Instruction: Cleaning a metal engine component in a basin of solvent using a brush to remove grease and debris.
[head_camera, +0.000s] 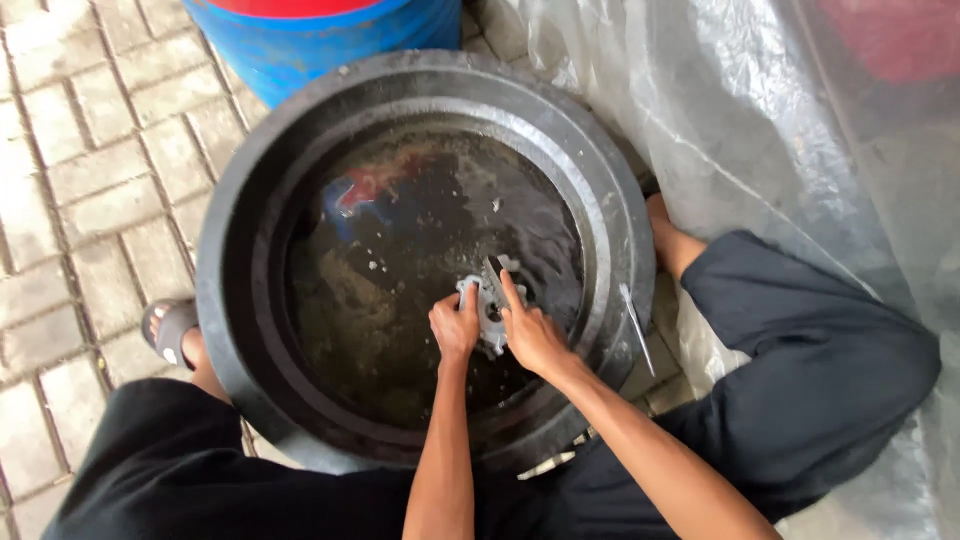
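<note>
A big round black tub (232, 250) stands on the ground between my knees, filled with dark water that has specks floating on it. Over the water my left hand (455, 325) grips the left side of a small toothed metal gear (489, 312). My right hand (532, 335) is against the gear's right side, index finger stretched up along a small dark brush-like piece (494, 266) pressed on the gear. The gear sits at the water's surface, partly wet.
A blue barrel (320, 35) with a red top stands behind the tub. A thin metal rod (636, 328) lies on the tub's right rim. Clear plastic sheeting (780, 130) covers the right side. Paving bricks (90, 150) lie at left, beside my sandalled foot (170, 330).
</note>
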